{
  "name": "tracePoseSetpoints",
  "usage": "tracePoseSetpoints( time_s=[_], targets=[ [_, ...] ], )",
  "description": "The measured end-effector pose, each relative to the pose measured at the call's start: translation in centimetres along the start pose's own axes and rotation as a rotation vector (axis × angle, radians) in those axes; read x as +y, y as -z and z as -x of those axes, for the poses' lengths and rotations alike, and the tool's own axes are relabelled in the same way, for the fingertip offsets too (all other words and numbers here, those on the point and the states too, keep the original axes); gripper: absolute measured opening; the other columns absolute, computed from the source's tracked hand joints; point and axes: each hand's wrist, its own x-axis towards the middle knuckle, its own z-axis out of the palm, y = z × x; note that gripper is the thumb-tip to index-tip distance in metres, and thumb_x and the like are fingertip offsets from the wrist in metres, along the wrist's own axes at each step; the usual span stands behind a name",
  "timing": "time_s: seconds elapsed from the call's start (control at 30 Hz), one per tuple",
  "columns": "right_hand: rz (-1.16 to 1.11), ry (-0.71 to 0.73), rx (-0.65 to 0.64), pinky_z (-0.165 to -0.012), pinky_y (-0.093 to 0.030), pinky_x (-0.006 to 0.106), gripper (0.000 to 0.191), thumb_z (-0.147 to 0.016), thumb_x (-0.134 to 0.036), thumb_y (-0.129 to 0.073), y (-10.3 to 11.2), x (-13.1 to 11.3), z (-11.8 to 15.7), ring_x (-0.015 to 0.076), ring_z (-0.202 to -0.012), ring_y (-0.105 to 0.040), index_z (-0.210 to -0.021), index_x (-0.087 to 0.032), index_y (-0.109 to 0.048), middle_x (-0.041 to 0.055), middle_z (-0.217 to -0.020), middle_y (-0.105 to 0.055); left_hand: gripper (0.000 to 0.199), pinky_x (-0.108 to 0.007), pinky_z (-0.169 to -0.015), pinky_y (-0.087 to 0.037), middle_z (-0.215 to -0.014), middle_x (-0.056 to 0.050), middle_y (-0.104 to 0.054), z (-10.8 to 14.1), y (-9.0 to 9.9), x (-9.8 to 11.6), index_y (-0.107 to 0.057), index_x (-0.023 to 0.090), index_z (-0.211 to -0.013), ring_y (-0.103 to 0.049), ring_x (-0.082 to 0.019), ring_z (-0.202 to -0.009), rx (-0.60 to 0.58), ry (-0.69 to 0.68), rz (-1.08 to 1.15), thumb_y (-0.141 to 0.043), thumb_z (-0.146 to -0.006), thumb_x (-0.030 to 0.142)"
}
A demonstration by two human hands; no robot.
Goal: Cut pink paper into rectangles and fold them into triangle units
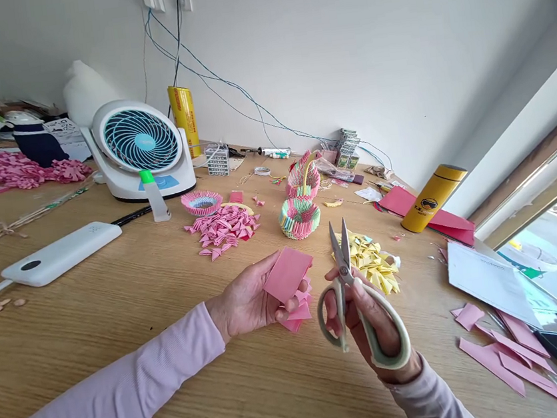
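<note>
Roomy tabletop point(170, 315) below scissors point(345, 274), right edge seemingly under scraps point(492, 364)

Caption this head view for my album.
Left hand holds rectangular pink paper; right hand, open metal scissors with cream handles.

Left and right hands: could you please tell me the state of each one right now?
Left hand: closed, holding a pink paper rectangle.
Right hand: closed around pale-handled scissors, which are slightly open.

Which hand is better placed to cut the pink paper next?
Probably the right hand: it holds the scissors with the blades parted, while the left hand is occupied gripping the pink paper beside them.
</note>
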Motion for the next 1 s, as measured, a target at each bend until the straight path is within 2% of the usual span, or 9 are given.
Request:
tracePoseSetpoints(
  time_s=[0.07, 0.17, 0.27, 0.43, 0.53, 0.63, 0.73, 0.83, 1.0],
  targets=[
    [0.037, 0.020, -0.001, -0.047, -0.044, 0.025, 0.026, -0.091, -0.041, -0.055, 0.4, 0.2, 0.0, 0.0132, -0.056, -0.054, -0.110, -0.024, -0.051, -0.0011, -0.073, -0.058, 0.044, -0.020, -0.042, -0.043, -0.082, -0.007, -0.064, 0.0, 0.1, 0.1, -0.062, 0.015, -0.103, -0.062, -0.014, -0.056, 0.012, -0.004, -0.053, -0.040, -0.093, 0.052],
    [0.102, 0.065, 0.086, -0.052, -0.046, 0.026, 0.031, -0.086, -0.031, -0.065, 0.7, 0.4, -0.2, 0.0131, -0.060, -0.054, -0.112, -0.025, -0.049, -0.0021, -0.076, -0.058, 0.054, -0.020, -0.043, -0.044, -0.083, -0.009, -0.065, 0.0, 0.2, 0.0, -0.063, 0.011, -0.100, -0.064, -0.015, -0.059, 0.007, -0.011, -0.176, -0.036, -0.093, 0.057],
    [0.113, 0.077, 0.120, -0.053, -0.046, 0.027, 0.034, -0.084, -0.029, -0.068, 0.7, 0.6, -0.4, 0.0136, -0.061, -0.055, -0.111, -0.025, -0.048, -0.0028, -0.075, -0.057, 0.060, -0.020, -0.044, -0.045, -0.084, -0.011, -0.065, 0.0, 0.2, -0.2, -0.063, 0.009, -0.105, -0.064, -0.016, -0.061, -0.032, -0.006, -0.255, -0.033, -0.092, 0.059],
    [0.126, 0.056, 0.109, -0.053, -0.047, 0.027, 0.030, -0.086, -0.032, -0.064, 0.6, 0.5, -0.3, 0.0140, -0.060, -0.056, -0.110, -0.024, -0.048, -0.0017, -0.076, -0.058, 0.053, -0.022, -0.048, -0.048, -0.090, -0.007, -0.064, 0.1, 0.0, -0.1, -0.058, 0.015, -0.118, -0.065, -0.017, -0.068, -0.017, -0.046, -0.178, -0.036, -0.093, 0.056],
    [0.163, 0.059, 0.124, -0.051, -0.047, 0.027, 0.031, -0.085, -0.033, -0.065, 0.5, 0.5, -0.3, 0.0133, -0.059, -0.055, -0.109, -0.023, -0.048, -0.0016, -0.075, -0.058, 0.048, -0.022, -0.050, -0.049, -0.093, -0.006, -0.061, 0.2, -0.3, -0.2, -0.058, 0.016, -0.117, -0.066, -0.018, -0.076, -0.013, -0.081, -0.146, -0.041, -0.092, 0.054],
    [0.218, 0.067, 0.150, -0.051, -0.046, 0.026, 0.032, -0.083, -0.034, -0.067, 0.3, 0.5, -0.4, 0.0129, -0.057, -0.054, -0.106, -0.023, -0.049, -0.0029, -0.072, -0.057, 0.037, -0.024, -0.062, -0.051, -0.096, -0.005, -0.061, 0.5, -0.8, -0.6, -0.060, 0.015, -0.109, -0.063, -0.020, -0.087, 0.015, -0.140, -0.139, -0.049, -0.092, 0.046],
    [0.265, 0.063, 0.164, -0.050, -0.045, 0.025, 0.031, -0.082, -0.035, -0.067, 0.2, 0.5, -0.4, 0.0128, -0.057, -0.054, -0.105, -0.023, -0.049, -0.0034, -0.070, -0.057, 0.024, -0.024, -0.071, -0.049, -0.095, -0.004, -0.061, 0.7, -1.1, -0.9, -0.062, 0.015, -0.104, -0.061, -0.015, -0.084, 0.058, -0.165, -0.166, -0.063, -0.087, 0.031],
    [0.274, 0.068, 0.141, -0.050, -0.045, 0.026, 0.031, -0.083, -0.037, -0.066, 0.2, 0.5, -0.4, 0.0127, -0.055, -0.054, -0.105, -0.023, -0.049, -0.0032, -0.069, -0.057, 0.025, -0.020, -0.069, -0.045, -0.095, -0.004, -0.062, 0.6, -1.0, -1.0, -0.065, 0.015, -0.103, -0.058, -0.010, -0.081, 0.108, -0.166, -0.199, -0.072, -0.080, 0.020],
    [0.272, 0.069, 0.108, -0.050, -0.044, 0.025, 0.028, -0.085, -0.036, -0.064, 0.4, 0.6, -0.4, 0.0118, -0.055, -0.054, -0.105, -0.023, -0.049, -0.0031, -0.071, -0.057, 0.024, -0.019, -0.064, -0.041, -0.090, -0.005, -0.062, 0.2, -0.6, -1.0, -0.067, 0.014, -0.100, -0.056, -0.010, -0.078, 0.114, -0.217, -0.217, -0.074, -0.077, 0.018]
  ],
)
